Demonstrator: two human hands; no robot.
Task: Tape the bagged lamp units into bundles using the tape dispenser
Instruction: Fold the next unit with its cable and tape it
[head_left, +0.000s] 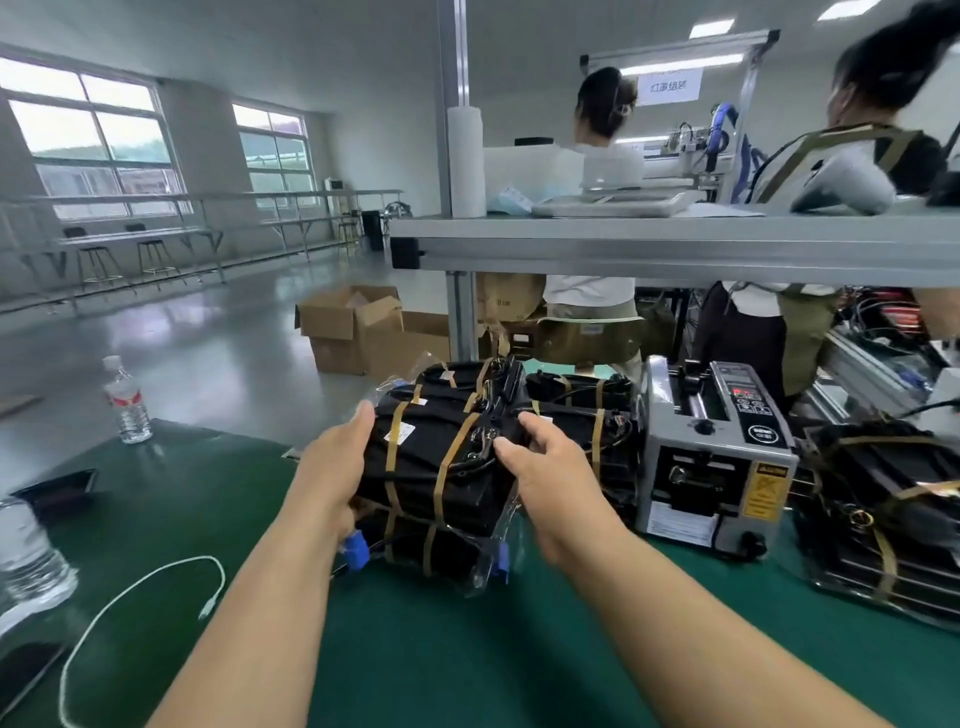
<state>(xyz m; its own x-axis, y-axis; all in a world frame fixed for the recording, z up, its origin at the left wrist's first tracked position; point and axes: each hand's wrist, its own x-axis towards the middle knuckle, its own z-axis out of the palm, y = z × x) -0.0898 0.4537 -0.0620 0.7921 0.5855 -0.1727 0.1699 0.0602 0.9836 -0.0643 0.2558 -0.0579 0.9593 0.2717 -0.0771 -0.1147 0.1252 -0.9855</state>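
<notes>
On the green table (415, 649), a taped bundle of bagged lamp units (431, 452) rests on a second bundle (452, 545), just left of the grey tape dispenser (711, 457). The left hand (332, 467) grips its left side with fingers curled under; the right hand (550, 478) pinches its top right edge.

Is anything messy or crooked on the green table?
Slightly. The top bundle, held by the left hand and right hand, sits tilted on the lower bundle, and a loose white cable snakes across the green mat. Nothing looks spilled or broken.
</notes>
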